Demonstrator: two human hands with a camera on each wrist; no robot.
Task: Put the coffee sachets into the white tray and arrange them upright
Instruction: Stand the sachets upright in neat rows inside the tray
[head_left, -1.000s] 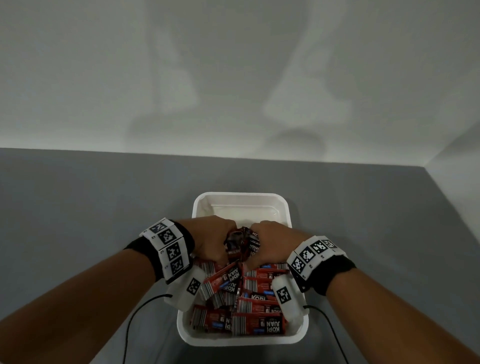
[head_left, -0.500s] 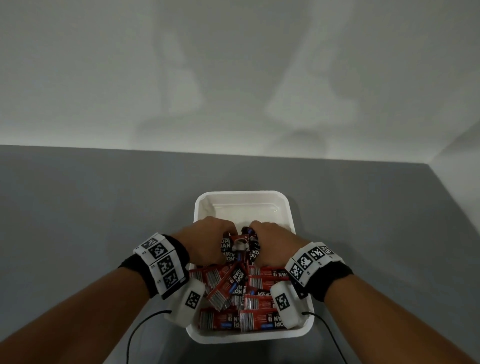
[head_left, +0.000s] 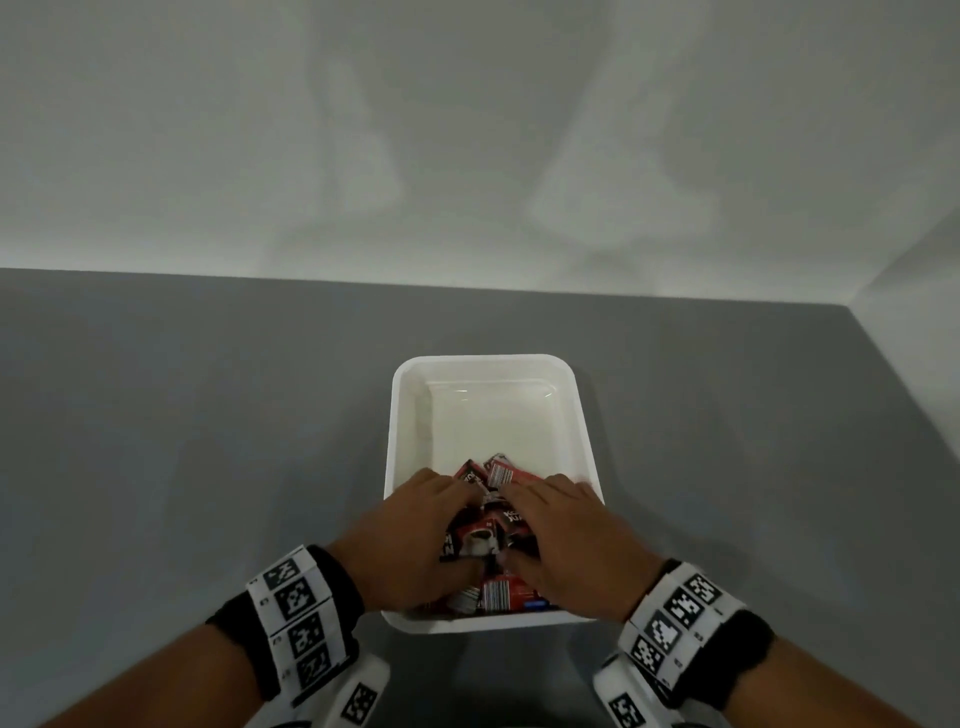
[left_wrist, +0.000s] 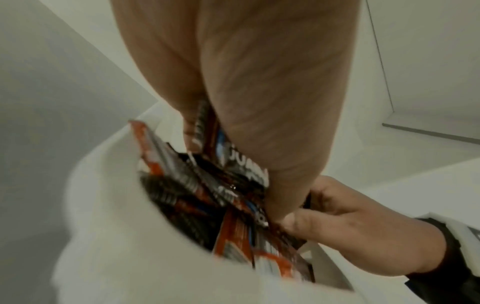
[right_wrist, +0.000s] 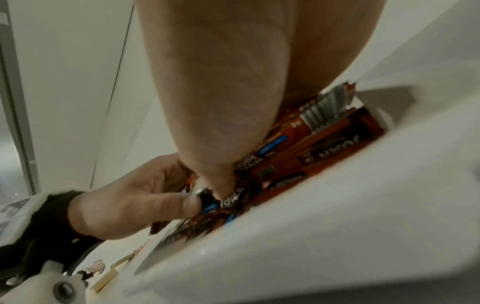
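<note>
Both hands are down in the near half of the white tray (head_left: 483, 364), which sits on the grey worktop (head_left: 208, 415), and the red and black coffee sachets (head_left: 485, 538) are all bunched up in there between them. The left hand (head_left: 410, 540) and right hand (head_left: 563, 540) are side by side, thumbs nearly touching, each clamped round the jumbled pile with fingers curled in. The far half of the tray shows bare white bottom.

A grey table (head_left: 208, 441) meets a pale wall (head_left: 467, 130).
</note>
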